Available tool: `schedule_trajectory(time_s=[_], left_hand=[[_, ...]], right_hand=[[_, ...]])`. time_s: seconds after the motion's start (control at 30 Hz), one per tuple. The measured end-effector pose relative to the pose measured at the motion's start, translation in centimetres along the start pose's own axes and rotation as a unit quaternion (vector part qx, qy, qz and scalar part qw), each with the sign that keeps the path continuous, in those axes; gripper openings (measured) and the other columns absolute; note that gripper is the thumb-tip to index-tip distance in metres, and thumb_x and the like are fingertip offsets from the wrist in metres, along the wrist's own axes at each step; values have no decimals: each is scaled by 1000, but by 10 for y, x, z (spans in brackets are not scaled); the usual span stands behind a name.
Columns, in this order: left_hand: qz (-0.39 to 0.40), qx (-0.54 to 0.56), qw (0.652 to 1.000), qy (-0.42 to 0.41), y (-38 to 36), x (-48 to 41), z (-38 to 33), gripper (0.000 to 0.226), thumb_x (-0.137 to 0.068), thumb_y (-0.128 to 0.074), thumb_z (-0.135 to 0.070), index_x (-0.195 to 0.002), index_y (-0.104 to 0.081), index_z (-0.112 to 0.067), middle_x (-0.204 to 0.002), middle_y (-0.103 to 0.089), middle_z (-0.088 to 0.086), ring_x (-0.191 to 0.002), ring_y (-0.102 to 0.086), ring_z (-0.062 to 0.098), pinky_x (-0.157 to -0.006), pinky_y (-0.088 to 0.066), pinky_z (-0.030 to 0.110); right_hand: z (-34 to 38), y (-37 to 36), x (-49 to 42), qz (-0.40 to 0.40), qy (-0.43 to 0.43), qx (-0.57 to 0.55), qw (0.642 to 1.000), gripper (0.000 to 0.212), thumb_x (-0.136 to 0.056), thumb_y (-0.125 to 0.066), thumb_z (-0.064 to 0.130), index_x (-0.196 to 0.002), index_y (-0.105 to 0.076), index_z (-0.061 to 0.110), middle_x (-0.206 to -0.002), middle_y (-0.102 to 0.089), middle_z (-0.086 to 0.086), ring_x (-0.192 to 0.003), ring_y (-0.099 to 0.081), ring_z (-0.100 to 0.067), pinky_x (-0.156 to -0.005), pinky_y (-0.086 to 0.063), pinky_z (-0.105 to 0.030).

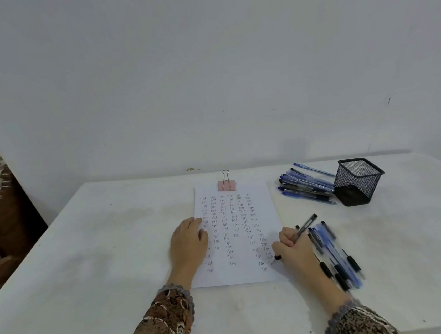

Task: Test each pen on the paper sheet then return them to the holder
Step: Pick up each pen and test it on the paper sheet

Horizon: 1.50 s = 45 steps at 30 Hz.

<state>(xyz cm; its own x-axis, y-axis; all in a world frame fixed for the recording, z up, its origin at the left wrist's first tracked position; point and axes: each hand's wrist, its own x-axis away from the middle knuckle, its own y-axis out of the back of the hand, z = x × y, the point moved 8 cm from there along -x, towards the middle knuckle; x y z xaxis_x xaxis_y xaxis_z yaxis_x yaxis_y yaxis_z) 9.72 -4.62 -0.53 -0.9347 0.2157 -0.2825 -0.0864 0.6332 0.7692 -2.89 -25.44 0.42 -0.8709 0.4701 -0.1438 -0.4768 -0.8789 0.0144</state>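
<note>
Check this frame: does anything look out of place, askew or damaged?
Nothing damaged or spilled. The only oddity: no pen shows in the mesh holder; pens lie in two loose heaps on the table, a far heap beside it, a near heap by the right hand.

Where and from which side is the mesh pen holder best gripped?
The mesh holder is probably best gripped by its upper walls, from its right or above: it stands upright, open-topped, and the far pile of pens crowds its left side.
</note>
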Motion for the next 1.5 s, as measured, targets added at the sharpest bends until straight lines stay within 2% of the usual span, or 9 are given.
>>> schedule_trajectory(time_s=[0.07, 0.2, 0.43, 0.7, 0.9, 1.03, 1.2, 1.33, 1.5], left_hand=[[2, 0, 1000, 2, -1, -1, 0, 37, -93, -43, -17, -129, -51, -12, -136, -47, 2, -125, -42, 18, -107, -28, 29], [0, -1, 1000, 1, 0, 0, 0, 37, -93, -43, -16, -129, -51, -12, -136, -47, 2, -125, -42, 18, -107, -28, 29], [0, 1, 1000, -3, -2, 0, 2, 37, -92, -42, -17, -128, -52, -12, -134, -49, 2, -123, -44, 18, -106, -34, 31], [6, -5, 1000, -4, -4, -2, 3, 38, -92, -42, -17, -129, -51, -12, -135, -48, 2, -124, -43, 18, -106, -32, 31], [5, 0, 1000, -4, -4, -2, 4, 38, -92, -42, -17, -129, -51, -12, -135, -48, 1, -125, -42, 18, -107, -31, 30], [5, 0, 1000, -3, -5, -2, 5, 38, -92, -42, -18, -129, -51, -13, -135, -48, 1, -125, -43, 18, -106, -32, 30], [-2, 2, 1000, -5, -3, -2, 4, 38, -92, -42, -16, -128, -52, -12, -134, -49, 2, -123, -44, 18, -105, -32, 30], [2, 2, 1000, 0, -3, -1, 5, 38, -92, -42, -16, -128, -52, -12, -135, -48, 1, -123, -43, 18, -105, -33, 31], [1, 6, 1000, 1, -4, -2, 4, 38, -92, -42, -16, -128, -52, -12, -134, -48, 2, -124, -43, 19, -105, -31, 31]], right_hand=[[-1, 4, 1, -17, -3, -18, 1000, 41, -60, -46, -10, -52, -21, 22, -49, -19, 10, -46, -14, -5, -46, -15, -15], [-1, 4, 0, -24, -3, -3, 1000, 49, -68, -41, -25, -56, -21, 19, -48, -19, 10, -45, -15, -3, -45, -16, -13], [-5, 5, 1, -22, -11, -26, 999, 45, -63, -44, -14, -53, -21, 23, -52, -17, 6, -49, -12, -8, -47, -12, -19], [-5, 7, -1, -20, -12, 3, 1000, 50, -67, -41, -23, -54, -21, 21, -50, -17, 9, -47, -13, -6, -46, -13, -17], [-1, 8, -2, -29, 16, 15, 999, 35, -55, -46, 1, -51, -20, 24, -51, -20, 9, -49, -16, -6, -48, -17, -14], [-7, 14, -3, -37, 2, -29, 999, 45, -61, -46, -11, -51, -21, 25, -49, -21, 11, -48, -15, -5, -46, -19, -12], [-2, 11, -1, -29, 8, -3, 1000, 41, -61, -47, -10, -54, -21, 21, -51, -20, 8, -49, -16, -6, -46, -18, -13], [-2, 13, -1, -39, 5, 5, 999, 50, -68, -43, -24, -55, -21, 19, -52, -20, 6, -48, -17, -4, -46, -18, -14], [-2, 10, -1, -36, 8, 39, 999, 49, -68, -44, -23, -53, -21, 18, -56, -21, 0, -49, -18, -6, -52, -20, -19]])
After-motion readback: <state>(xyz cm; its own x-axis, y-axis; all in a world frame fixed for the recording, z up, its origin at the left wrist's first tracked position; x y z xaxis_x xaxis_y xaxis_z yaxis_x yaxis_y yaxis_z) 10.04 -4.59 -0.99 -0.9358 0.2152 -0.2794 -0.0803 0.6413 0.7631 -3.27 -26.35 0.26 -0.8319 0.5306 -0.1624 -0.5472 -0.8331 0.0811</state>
